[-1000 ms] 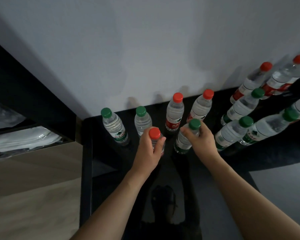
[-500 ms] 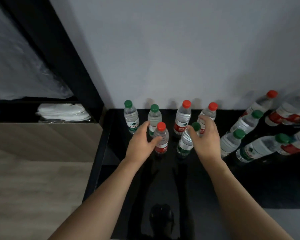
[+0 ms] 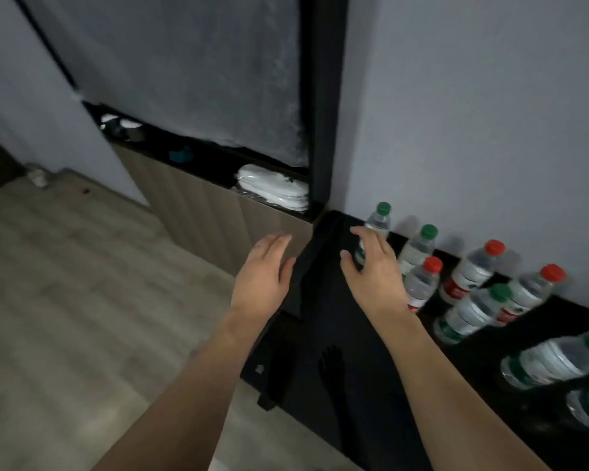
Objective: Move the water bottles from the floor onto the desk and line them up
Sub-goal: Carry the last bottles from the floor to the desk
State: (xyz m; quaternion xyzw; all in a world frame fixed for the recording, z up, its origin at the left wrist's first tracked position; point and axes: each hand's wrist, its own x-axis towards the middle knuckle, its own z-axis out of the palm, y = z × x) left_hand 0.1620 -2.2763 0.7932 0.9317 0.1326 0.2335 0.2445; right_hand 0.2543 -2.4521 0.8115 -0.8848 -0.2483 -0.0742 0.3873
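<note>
Over the near-left corner of the glossy black desk, both bare forearms reach forward, palms down. Left hand hovers past the desk's edge above the wood-look floor, fingers straight and loosely spread, holding nothing. Right hand hangs over the desk, fingers relaxed and empty, partly covering the green-capped bottle at the row's left end. Clear water bottles stand upright along the grey wall: another green cap, then a red cap. A red-capped bottle stands just in front. Further right the bottles blur.
</note>
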